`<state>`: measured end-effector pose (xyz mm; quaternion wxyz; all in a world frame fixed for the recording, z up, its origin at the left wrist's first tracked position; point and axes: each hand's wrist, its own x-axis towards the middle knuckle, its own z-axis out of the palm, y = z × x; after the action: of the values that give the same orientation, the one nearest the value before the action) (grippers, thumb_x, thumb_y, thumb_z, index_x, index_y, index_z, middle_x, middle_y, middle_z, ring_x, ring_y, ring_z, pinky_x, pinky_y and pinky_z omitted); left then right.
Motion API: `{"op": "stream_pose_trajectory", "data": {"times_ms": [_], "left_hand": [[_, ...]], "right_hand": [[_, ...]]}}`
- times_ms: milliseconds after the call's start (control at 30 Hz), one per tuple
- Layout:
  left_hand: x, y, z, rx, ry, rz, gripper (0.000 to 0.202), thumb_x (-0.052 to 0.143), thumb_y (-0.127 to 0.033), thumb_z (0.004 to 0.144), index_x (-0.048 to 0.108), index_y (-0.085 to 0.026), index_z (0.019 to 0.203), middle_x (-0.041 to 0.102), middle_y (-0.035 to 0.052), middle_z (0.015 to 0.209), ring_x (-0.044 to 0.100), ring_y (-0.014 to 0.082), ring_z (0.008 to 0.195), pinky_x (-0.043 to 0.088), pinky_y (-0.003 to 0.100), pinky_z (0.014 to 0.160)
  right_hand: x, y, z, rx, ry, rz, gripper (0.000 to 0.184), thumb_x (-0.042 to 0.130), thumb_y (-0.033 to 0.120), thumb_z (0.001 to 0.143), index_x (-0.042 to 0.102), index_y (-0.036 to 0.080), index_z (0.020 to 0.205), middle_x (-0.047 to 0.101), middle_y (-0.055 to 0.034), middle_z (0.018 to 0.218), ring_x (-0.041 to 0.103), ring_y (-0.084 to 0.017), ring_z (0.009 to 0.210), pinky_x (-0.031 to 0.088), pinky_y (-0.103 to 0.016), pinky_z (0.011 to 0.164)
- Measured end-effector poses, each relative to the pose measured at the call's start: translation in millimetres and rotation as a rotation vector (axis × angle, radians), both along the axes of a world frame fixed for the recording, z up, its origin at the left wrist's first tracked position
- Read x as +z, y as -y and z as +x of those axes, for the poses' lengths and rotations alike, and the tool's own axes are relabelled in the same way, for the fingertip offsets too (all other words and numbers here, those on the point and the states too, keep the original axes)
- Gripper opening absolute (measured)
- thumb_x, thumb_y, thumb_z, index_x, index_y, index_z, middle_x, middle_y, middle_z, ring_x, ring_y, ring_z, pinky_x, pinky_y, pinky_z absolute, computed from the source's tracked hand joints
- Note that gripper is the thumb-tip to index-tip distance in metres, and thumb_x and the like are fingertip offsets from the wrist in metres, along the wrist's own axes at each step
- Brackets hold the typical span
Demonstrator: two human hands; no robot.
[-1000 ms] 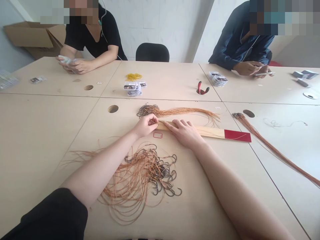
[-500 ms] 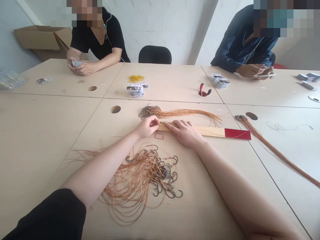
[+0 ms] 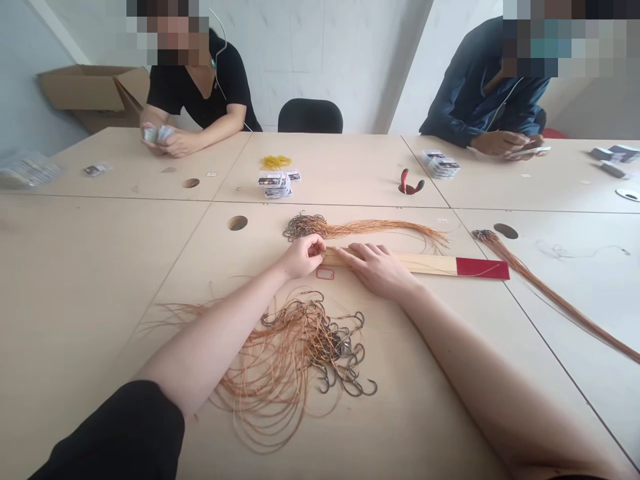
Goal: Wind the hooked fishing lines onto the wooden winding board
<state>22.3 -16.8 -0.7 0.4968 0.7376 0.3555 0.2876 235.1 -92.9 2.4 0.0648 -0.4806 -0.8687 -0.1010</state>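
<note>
My left hand [image 3: 304,257] is closed in a pinch at the left end of a long pale wooden board [image 3: 425,263] with a red right end [image 3: 483,268]. Whatever is between those fingertips is too small to make out. My right hand [image 3: 383,268] lies on the board with its fingers stretched out, flat across it. A thin line runs along the board onto the red part. Below my hands is a loose pile of large fishing hooks [image 3: 345,347] with orange-brown lines [image 3: 265,387]. Just behind the board lies a bundle of hooked lines [image 3: 370,228].
Another bundle of lines [image 3: 545,293] stretches off to the right. Stacked small packets [image 3: 276,185], yellow pieces [image 3: 276,162] and red-handled pliers [image 3: 411,183] in a table hole are farther back. Two people sit opposite, handling small items.
The view has shifted slightly. My hands keep the same pose on the board. The person at the left has moved their hands, and pale items now show in both.
</note>
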Motion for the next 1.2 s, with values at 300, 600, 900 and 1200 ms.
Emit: {"op": "stream_pose_trajectory", "data": {"times_ms": [300,600,900,1200], "left_hand": [[0.4,0.1,-2.4,-0.033,-0.017,0.011,0.011,0.057,-0.016,0.07,0.048,-0.016,0.077,0.047,-0.0022,0.07,0.046,0.0083,0.061,0.039,0.022,0.058],[2.6,0.7,-3.1,-0.049,-0.026,0.024,0.011,0.057,-0.018,0.072,0.048,-0.017,0.078,0.049,-0.0005,0.074,0.048,0.0097,0.065,0.041,0.023,0.062],[2.5,-0.1,-3.4,-0.039,0.024,-0.018,0.023,0.059,-0.018,0.073,0.048,-0.017,0.093,0.051,0.0004,0.083,0.051,0.0085,0.068,0.043,0.022,0.064],[5.4,0.9,-5.3,-0.055,0.049,-0.044,0.04,0.058,-0.018,0.074,0.052,-0.015,0.114,0.055,0.0034,0.086,0.052,0.0112,0.077,0.045,0.025,0.07]], "right_hand": [[-1.2,2.8,2.2,-0.008,-0.011,-0.022,0.048,0.031,0.022,0.095,0.028,0.028,0.142,0.047,-0.0104,0.126,0.046,-0.024,0.106,0.035,-0.036,0.087],[2.4,1.0,1.0,0.003,-0.124,-0.007,0.043,0.034,0.031,0.095,0.038,0.027,0.138,0.052,-0.0108,0.115,0.046,-0.023,0.098,0.037,-0.034,0.081],[-2.8,-1.2,5.2,0.014,-0.189,-0.004,0.042,0.036,0.036,0.094,0.042,0.028,0.136,0.052,-0.01,0.11,0.047,-0.021,0.095,0.042,-0.032,0.077],[-2.8,0.3,4.3,0.009,-0.206,0.061,0.042,0.036,0.034,0.094,0.043,0.028,0.135,0.052,-0.0091,0.106,0.046,-0.02,0.092,0.04,-0.033,0.078]]}}
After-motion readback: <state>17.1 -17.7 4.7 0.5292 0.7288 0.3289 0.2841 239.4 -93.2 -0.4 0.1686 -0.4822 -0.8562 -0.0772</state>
